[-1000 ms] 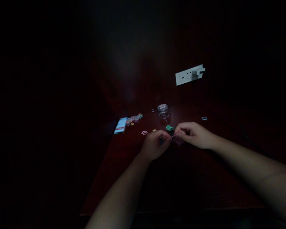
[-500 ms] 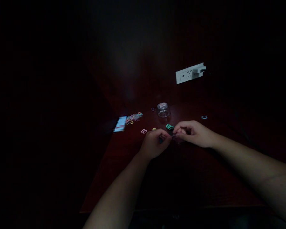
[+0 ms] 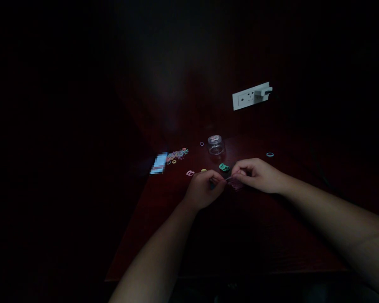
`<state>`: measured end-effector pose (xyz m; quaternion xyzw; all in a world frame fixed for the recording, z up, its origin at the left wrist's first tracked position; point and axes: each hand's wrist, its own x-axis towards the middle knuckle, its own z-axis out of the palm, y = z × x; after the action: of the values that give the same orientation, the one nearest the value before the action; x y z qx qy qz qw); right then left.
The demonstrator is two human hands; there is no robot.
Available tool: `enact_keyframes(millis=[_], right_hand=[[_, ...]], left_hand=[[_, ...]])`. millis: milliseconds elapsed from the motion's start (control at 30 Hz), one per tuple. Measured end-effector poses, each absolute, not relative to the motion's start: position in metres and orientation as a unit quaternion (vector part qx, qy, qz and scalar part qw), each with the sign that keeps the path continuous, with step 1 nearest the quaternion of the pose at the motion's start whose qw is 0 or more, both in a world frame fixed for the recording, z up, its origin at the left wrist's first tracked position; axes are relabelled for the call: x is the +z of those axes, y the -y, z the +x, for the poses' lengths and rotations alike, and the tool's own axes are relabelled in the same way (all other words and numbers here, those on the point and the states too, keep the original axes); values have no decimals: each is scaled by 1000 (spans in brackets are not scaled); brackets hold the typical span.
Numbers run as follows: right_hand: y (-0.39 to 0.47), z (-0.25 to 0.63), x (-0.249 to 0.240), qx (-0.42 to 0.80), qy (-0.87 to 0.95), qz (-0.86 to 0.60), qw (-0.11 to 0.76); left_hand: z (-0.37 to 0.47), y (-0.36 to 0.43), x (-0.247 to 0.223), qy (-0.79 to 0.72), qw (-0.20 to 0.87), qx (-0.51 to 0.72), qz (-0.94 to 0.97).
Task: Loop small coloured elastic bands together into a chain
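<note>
My left hand (image 3: pixel 205 189) and my right hand (image 3: pixel 259 174) are close together over the dark red table, fingertips pinched. Between them a small pale band (image 3: pixel 229 178) is stretched, each hand gripping one end. Just beyond the fingertips lies a cluster of green bands (image 3: pixel 224 167). Purplish bands (image 3: pixel 236 184) rest on the table under my right hand. Pink bands (image 3: pixel 190 173) lie left of my left hand, and a yellow band (image 3: pixel 204 170) is partly hidden behind it.
A clear lidded jar (image 3: pixel 216 145) stands beyond the hands. A mixed pile of colored bands (image 3: pixel 177 155) lies at the left beside a pixelated bright rectangle (image 3: pixel 159 163). One blue band (image 3: pixel 270 154) sits at right. A socket (image 3: pixel 251 96) with a plug is on the wall.
The fingertips of my right hand have drawn slightly away from my left hand, and the pale band between them shows more clearly. The view has shifted very slightly.
</note>
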<state>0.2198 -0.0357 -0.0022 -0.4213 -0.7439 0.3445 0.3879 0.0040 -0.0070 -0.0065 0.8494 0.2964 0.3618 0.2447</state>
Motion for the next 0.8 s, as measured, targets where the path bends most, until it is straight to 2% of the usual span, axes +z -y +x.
enact_keyframes(millis=[800], right_hand=[[37,218,1,329,768,-421,353]], left_hand=[[7,9,-7,-277,206,381,857]])
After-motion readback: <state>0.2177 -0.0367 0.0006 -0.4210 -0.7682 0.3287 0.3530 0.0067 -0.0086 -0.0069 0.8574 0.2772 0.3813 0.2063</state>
